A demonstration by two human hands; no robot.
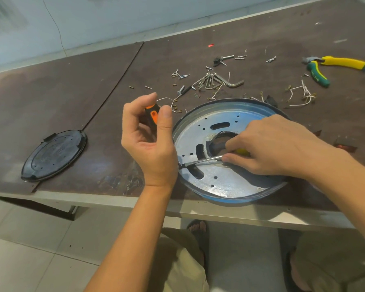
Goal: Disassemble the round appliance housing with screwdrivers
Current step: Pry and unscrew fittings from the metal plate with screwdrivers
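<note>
across the housing's dish, yellow screwdriver in right hand; orange screwdriver in left hand

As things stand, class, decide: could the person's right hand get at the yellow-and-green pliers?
Probably yes. The pliers lie on the table beyond the right hand, with only loose wire scraps between; but that hand grips a screwdriver now.

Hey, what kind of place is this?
Probably a repair workbench: loose silver screws and hex keys scattered on the dark brown tabletop, yellow-and-green pliers, and a round silver metal housing worked with an orange-and-black screwdriver and a yellow-handled screwdriver.
</note>
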